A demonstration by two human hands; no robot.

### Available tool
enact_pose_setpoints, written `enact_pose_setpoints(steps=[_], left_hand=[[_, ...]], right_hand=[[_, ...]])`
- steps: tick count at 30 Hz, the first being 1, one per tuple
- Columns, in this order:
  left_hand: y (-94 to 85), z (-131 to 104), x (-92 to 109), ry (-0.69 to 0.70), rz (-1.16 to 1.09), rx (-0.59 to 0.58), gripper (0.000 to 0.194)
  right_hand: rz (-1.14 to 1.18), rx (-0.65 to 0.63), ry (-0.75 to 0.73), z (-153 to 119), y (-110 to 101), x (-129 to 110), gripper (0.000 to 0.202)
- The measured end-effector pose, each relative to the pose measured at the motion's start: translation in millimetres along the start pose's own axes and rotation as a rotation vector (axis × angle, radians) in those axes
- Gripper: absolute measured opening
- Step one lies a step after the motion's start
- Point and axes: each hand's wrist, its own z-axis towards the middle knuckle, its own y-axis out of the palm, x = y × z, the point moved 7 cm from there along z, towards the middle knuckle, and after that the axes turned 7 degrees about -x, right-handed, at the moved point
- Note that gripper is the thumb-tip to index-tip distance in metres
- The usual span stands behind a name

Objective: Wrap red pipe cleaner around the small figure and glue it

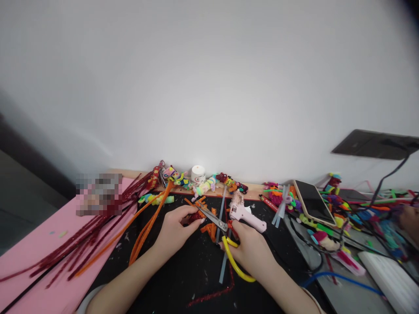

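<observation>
Along the near part of the black mat (pixel 176 283) lies a bent red tinsel stem (pixel 211 298). Beyond it, the right hand (pixel 250 246) has its fingers curled round the scissors (pixel 211 216), whose blades reach toward the left hand (pixel 178 226). That hand pinches a dark red fuzzy piece (pixel 194 217) between thumb and fingers, near short orange strips (pixel 209 229). Past the right hand rests a pale pink glue gun (pixel 248 217); farther back, a white cup (pixel 198 175) stands near the wall (pixel 209 87).
</observation>
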Motion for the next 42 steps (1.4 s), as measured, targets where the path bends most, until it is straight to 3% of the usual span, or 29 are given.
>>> enact_pose_setpoints(steps=[10,22,30,42], left_hand=[[-0.8,0,1,0.000,-0.008,0.005,0.015],[-2.6,1,-1,-0.069,-0.053,0.029,0.019],[-3.7,0,4,0.009,0.039,0.041,0.007],[-2.5,-1,4,0.045,0.139,0.034,0.007]], right_hand=[[-0.002,0.027,-0.013,-2,4,0,0.015],[0.070,0.066,0.032,-4,-1,0,0.019],[-0.018,0.010,0.009,-7,8,-8,0.021],[-0.042,-0.025,0.033,-6,10,-7,0.021]])
